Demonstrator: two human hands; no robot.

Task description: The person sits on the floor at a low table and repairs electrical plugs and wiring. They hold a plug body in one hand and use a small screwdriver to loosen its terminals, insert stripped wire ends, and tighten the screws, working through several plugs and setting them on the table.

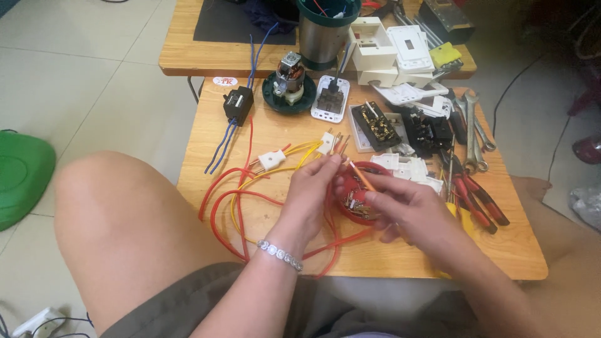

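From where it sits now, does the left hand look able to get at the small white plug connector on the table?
Probably yes. The left hand rests just right of the white plug connector, with only loose red and yellow wires lying flat between them; nothing tall blocks the way, though its fingers currently pinch wire ends.

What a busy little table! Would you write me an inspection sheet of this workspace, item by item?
Surface: small light wooden table, a second one behind it.
Job's things: round red plastic part under the hands; thin orange-tipped wire held over it.
Clutter: white switch plates, black switch modules, steel spanners, red-handled pliers, small electric motor.
Grippers: left hand pinches wire ends; right hand holds the orange-tipped wire.
Cables: red and yellow loose wires looped across the table; blue wires from a black box.
Surroundings: pale tiled floor, green plastic object at left.
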